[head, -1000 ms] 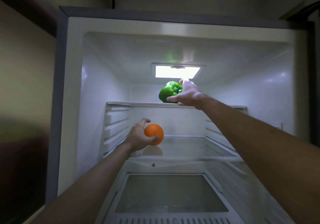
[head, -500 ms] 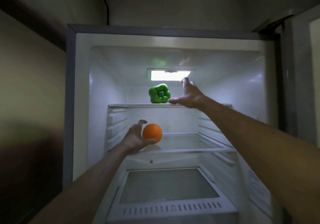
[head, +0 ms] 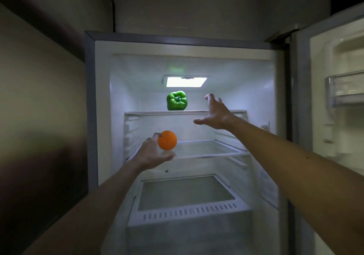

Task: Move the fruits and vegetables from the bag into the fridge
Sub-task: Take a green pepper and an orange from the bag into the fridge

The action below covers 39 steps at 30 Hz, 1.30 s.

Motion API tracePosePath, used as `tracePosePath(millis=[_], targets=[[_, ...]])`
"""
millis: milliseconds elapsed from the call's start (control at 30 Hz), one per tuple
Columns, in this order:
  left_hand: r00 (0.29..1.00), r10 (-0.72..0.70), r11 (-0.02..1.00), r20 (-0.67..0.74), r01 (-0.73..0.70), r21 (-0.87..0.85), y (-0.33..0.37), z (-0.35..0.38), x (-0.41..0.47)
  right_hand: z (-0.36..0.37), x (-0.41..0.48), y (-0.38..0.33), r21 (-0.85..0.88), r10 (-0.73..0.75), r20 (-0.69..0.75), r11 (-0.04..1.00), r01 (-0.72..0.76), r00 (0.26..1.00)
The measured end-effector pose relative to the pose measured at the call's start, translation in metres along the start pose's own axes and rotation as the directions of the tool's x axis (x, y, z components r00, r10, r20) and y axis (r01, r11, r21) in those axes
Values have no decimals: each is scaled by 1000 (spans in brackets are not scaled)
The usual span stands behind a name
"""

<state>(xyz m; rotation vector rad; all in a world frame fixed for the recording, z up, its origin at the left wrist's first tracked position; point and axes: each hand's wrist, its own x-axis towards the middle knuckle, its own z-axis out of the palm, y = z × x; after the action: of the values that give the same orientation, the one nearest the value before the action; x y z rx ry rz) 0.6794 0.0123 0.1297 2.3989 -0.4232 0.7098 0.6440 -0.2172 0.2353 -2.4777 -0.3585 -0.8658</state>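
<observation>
Nearest inside the white open fridge (head: pixel 102 116): vented white crisper cover (head: pixel 187 213), nothing on it. Above it the L hand (head: pixel 151 156) cups a round orange fruit (head: pixel 167 140), fingers curled round its left side with one tip touching and the thumb spread underneath, prob. to set it on the middle glass shelf (head: pixel 208 152). The fruit is at that shelf's front-left; can't tell if it rests on the glass yet. Further in, the R hand (head: pixel 215 115) hovers by the top glass shelf (head: pixel 149 113), fingers apart, holding nothing. It's near the glossy green bell pepper (head: pixel 176 101) but not touching it. The pepper stands alone mid-shelf, stem facing out, placed and seems stable. Lit ceiling lamp (head: pixel 186 81) behind. Open door w/ clear bin (head: pixel 342 89) on the right, not in the way. Bag not in view, so can't tell how much produce is left.
</observation>
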Motion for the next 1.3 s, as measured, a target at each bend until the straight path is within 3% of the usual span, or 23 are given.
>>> tracePosePath(millis=[400, 733, 1300], targets=[[999, 20, 998, 32, -22, 58, 31, -19, -52, -11, -66, 19, -154, 46, 117, 988, -28, 992], [1000, -4, 995, 21, 2, 95, 80, -11, -129, -19, -143, 19, -242, -11, 279, 967, 81, 960], [964, -236, 946, 123, 199, 256, 124, -39, -260, -13, -256, 19, -200, -128, 440, 951, 236, 889]])
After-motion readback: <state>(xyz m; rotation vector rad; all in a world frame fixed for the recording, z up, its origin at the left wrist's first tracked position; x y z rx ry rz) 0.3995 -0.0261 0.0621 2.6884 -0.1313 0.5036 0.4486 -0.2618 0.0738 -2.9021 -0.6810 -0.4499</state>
